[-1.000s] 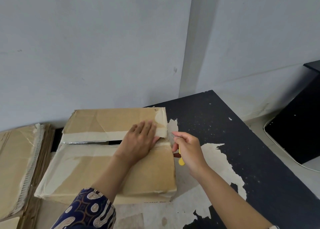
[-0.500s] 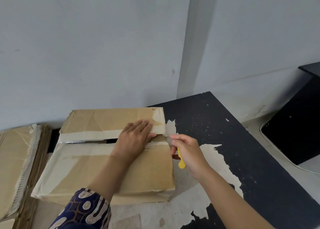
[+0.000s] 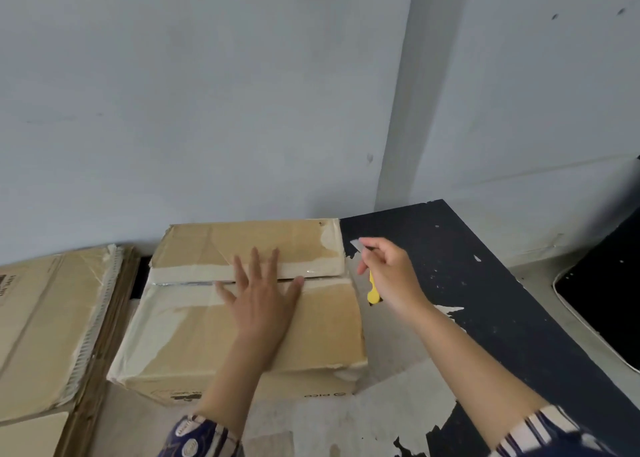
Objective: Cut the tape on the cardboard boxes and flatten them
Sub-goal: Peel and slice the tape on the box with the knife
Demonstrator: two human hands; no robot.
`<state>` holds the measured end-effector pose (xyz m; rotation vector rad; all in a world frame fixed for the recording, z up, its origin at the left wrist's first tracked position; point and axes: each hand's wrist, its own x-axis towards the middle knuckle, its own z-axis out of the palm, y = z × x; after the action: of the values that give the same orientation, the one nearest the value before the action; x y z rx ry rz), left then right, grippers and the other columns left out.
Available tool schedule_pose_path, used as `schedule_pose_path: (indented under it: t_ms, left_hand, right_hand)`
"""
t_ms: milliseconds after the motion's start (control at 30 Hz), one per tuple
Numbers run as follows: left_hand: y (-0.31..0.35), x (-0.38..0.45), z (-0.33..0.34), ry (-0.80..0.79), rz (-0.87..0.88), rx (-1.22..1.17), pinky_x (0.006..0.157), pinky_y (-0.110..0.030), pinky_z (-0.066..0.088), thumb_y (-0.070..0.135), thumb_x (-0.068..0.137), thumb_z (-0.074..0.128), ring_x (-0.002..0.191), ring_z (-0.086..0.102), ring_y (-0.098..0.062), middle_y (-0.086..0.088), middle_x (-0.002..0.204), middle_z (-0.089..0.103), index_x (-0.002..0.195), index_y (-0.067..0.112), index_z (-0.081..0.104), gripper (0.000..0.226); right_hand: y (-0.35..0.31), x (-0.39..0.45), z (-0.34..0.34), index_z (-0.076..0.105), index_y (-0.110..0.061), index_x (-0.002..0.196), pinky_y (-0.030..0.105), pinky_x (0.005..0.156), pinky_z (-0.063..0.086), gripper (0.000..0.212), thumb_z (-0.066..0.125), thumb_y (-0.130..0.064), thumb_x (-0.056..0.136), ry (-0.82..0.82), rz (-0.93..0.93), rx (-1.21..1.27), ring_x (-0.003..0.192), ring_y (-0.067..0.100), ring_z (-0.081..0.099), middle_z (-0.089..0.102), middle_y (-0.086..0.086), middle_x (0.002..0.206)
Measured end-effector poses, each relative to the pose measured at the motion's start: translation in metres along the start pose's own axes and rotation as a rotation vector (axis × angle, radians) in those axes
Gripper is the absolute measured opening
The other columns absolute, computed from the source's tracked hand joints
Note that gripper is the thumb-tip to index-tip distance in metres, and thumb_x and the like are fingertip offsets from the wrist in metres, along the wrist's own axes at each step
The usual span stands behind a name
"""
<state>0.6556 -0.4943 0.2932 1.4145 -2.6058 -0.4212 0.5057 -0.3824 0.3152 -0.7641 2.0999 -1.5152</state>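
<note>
The fingers (image 3: 256,266) of the left hand (image 3: 263,304) lie straight and spread, flat across the seam of the cardboard box (image 3: 242,321), palm on the near flap and tips on the far flap. The right hand (image 3: 391,276) hangs just off the box's right edge, its fingers curled tight round a yellow-handled cutter (image 3: 372,292) with the blade tip poking out toward the wall.

The box sits on the desk (image 3: 502,301), against the wall, closed, with pale tape (image 3: 187,276) along the seam; a dark gap shows between the flaps on the right part of that seam. It looks light and probably empty, its cardboard stiff across a panel but soft and worn at the corners, so it should fold readily at the creases. Best held by a flat palm on a flap, or by a flap edge.

Left of the box lies a stack of flattened cardboard (image 3: 52,328). The desk's black coating has peeled to pale patches near the box. Behind it stands a plain grey-blue wall (image 3: 207,110).
</note>
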Motion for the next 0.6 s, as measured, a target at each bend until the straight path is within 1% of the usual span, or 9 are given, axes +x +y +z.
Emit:
schedule_pose_path:
  t_ms: [100, 200, 300, 367, 400, 467, 500, 567, 600]
  left_hand:
    - [0.0, -0.005, 0.001, -0.066, -0.062, 0.021, 0.112, -0.055, -0.001, 0.065, 0.09, 0.028, 0.144, -0.01, -0.031, -0.004, 0.158, -0.006, 0.15, 0.028, -0.002, 0.077]
    - [-0.006, -0.008, 0.0, -0.118, 0.041, 0.071, 0.112, -0.055, 0.002, 0.074, 0.085, 0.02, 0.144, -0.007, -0.032, 0.0, 0.158, -0.006, 0.149, 0.035, 0.001, 0.077]
    - [-0.019, -0.018, -0.004, -0.149, 0.139, 0.072, 0.113, -0.051, 0.004, 0.084, 0.055, 0.0, 0.145, -0.005, -0.029, 0.005, 0.158, -0.002, 0.147, 0.04, 0.005, 0.102]
    - [-0.026, -0.025, -0.009, -0.122, 0.167, -0.046, 0.114, -0.046, 0.005, 0.092, 0.049, 0.011, 0.145, 0.0, -0.023, 0.008, 0.157, 0.008, 0.146, 0.04, 0.013, 0.11]
    - [-0.028, -0.028, -0.011, -0.091, 0.16, -0.148, 0.114, -0.043, 0.006, 0.09, 0.053, 0.027, 0.145, 0.004, -0.021, 0.009, 0.156, 0.012, 0.145, 0.039, 0.018, 0.106]
    - [-0.026, -0.034, -0.016, 0.023, 0.082, -0.358, 0.114, -0.036, 0.015, 0.069, 0.064, 0.064, 0.142, 0.013, -0.017, 0.009, 0.155, 0.015, 0.143, 0.036, 0.027, 0.093]
    - [-0.025, -0.036, -0.017, 0.114, 0.004, -0.426, 0.112, -0.033, 0.019, 0.054, 0.07, 0.072, 0.141, 0.016, -0.017, 0.006, 0.155, 0.016, 0.143, 0.031, 0.031, 0.087]
    - [-0.024, -0.038, -0.019, 0.234, -0.172, -0.507, 0.11, -0.032, 0.022, 0.039, 0.081, 0.069, 0.14, 0.019, -0.02, -0.003, 0.153, 0.018, 0.144, 0.019, 0.031, 0.076]
    - [-0.024, -0.037, -0.02, 0.229, -0.231, -0.524, 0.11, -0.032, 0.022, 0.038, 0.084, 0.065, 0.14, 0.019, -0.022, -0.006, 0.153, 0.019, 0.145, 0.015, 0.027, 0.075]
  right_hand:
    - [-0.01, 0.021, 0.01, 0.057, -0.021, 0.109, 0.011, 0.056, 0.039, 0.018, 0.044, -0.017, 0.096, 0.007, -0.086, -0.056, 0.052, -0.002, 0.05, 0.064, -0.004, 0.073]
    - [-0.015, 0.039, 0.018, 0.058, -0.018, 0.116, 0.014, 0.056, 0.036, 0.024, 0.043, -0.019, 0.097, -0.01, -0.153, -0.123, 0.052, -0.008, 0.05, 0.066, -0.003, 0.081]
    - [-0.016, 0.053, 0.023, 0.057, -0.018, 0.121, 0.016, 0.059, 0.037, 0.029, 0.04, -0.019, 0.098, -0.107, -0.187, -0.239, 0.058, -0.007, 0.053, 0.067, -0.002, 0.087]
    - [-0.013, 0.057, 0.024, 0.057, -0.018, 0.12, 0.021, 0.069, 0.044, 0.029, 0.039, -0.018, 0.097, -0.169, -0.162, -0.287, 0.074, 0.001, 0.059, 0.066, -0.005, 0.086]
    - [-0.01, 0.057, 0.024, 0.058, -0.019, 0.118, 0.022, 0.073, 0.044, 0.028, 0.039, -0.018, 0.097, -0.181, -0.147, -0.289, 0.076, 0.005, 0.059, 0.066, -0.007, 0.084]
    - [-0.004, 0.051, 0.021, 0.059, -0.021, 0.115, 0.02, 0.069, 0.041, 0.027, 0.039, -0.018, 0.097, -0.166, -0.154, -0.31, 0.072, 0.001, 0.056, 0.065, -0.011, 0.08]
    - [-0.001, 0.046, 0.018, 0.06, -0.022, 0.115, 0.018, 0.066, 0.041, 0.027, 0.04, -0.019, 0.097, -0.147, -0.163, -0.336, 0.07, 0.001, 0.056, 0.064, -0.013, 0.079]
    - [0.005, 0.033, 0.009, 0.06, -0.022, 0.115, 0.02, 0.066, 0.044, 0.027, 0.04, -0.02, 0.098, -0.096, -0.161, -0.347, 0.075, 0.008, 0.06, 0.064, -0.013, 0.078]
    - [0.008, 0.026, 0.004, 0.061, -0.021, 0.116, 0.023, 0.066, 0.045, 0.027, 0.04, -0.019, 0.098, -0.071, -0.156, -0.33, 0.076, 0.012, 0.061, 0.064, -0.012, 0.078]
